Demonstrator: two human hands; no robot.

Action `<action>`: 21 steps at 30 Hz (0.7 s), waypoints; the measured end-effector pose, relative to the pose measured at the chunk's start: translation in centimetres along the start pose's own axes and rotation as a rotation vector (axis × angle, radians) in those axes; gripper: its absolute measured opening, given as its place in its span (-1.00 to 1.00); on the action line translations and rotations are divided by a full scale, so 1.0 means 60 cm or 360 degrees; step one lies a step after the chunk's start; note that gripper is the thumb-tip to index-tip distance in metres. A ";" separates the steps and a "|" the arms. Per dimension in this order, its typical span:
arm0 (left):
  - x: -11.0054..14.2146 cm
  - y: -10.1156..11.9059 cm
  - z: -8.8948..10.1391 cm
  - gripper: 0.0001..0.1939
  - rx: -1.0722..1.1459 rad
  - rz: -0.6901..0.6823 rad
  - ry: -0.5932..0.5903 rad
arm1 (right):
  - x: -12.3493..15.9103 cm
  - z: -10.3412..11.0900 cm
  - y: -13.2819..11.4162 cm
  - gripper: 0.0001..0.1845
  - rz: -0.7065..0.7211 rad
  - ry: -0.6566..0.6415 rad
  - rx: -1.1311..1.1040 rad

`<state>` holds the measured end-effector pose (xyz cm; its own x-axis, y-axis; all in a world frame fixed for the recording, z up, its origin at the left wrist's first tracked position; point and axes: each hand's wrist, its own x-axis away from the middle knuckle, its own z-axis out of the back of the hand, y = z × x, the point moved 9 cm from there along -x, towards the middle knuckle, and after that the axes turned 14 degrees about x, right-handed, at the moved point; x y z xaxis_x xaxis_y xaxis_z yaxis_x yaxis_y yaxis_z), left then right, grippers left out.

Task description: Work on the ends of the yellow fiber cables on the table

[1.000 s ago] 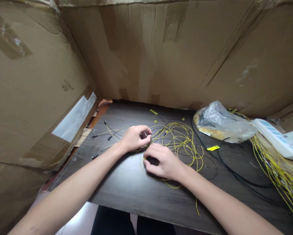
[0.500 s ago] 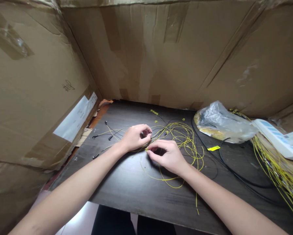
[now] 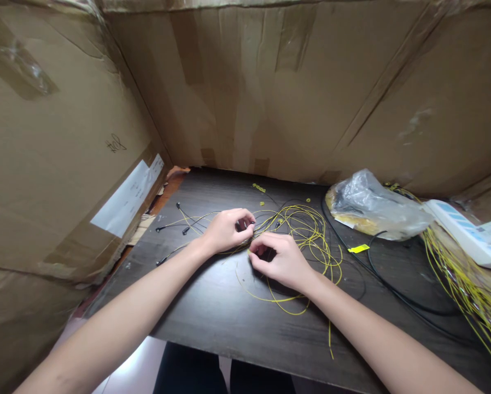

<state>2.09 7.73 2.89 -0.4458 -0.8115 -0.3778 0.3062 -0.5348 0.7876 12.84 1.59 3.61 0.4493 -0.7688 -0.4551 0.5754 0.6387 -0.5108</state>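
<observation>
My left hand (image 3: 231,230) is closed in a pinch on a small black connector (image 3: 252,222), above thin wires on the dark table. Just to its right and nearer me, my right hand (image 3: 280,258) pinches a small yellow piece (image 3: 249,253) between thumb and fingertip; its exact kind is too small to tell. A loose tangle of thin yellow wires (image 3: 325,241), mixed with black ones, spreads behind and right of the right hand. Left of my left hand, several wire ends with black connectors (image 3: 185,231) lie fanned out.
Small yellow pieces (image 3: 259,187) lie toward the back. A clear plastic bag (image 3: 376,205), a thick black cable (image 3: 397,295) with a yellow tag (image 3: 358,248), a white power strip (image 3: 467,232) and a yellow wire bundle (image 3: 459,290) occupy the right. Cardboard walls (image 3: 229,98) enclose the table.
My right hand has shifted slightly right, and its fingertips have closed further over the yellow piece, which shows less now. My left hand has barely moved.
</observation>
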 end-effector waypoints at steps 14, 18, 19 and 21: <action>-0.001 0.004 0.001 -0.88 0.0012 -0.0060 0.0007 | -0.001 0.024 0.026 -0.87 -0.0115 0.0278 0.0080; 0.000 0.015 0.002 -0.88 0.0019 -0.0111 0.0032 | 0.002 0.029 0.062 -0.93 -0.0427 0.0346 -0.0110; 0.001 0.017 0.002 -0.88 0.0024 -0.0129 0.0029 | 0.002 0.027 0.069 -0.92 -0.0475 0.0340 -0.0166; 0.002 0.021 -0.001 -0.87 0.0032 -0.0161 0.0007 | 0.002 0.025 0.076 -0.89 -0.0526 0.0334 -0.0240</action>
<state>2.49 6.94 3.82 -0.4697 -0.7547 -0.4580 0.2431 -0.6093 0.7548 16.54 4.34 2.30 0.0989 -0.9199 -0.3795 0.5518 0.3681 -0.7483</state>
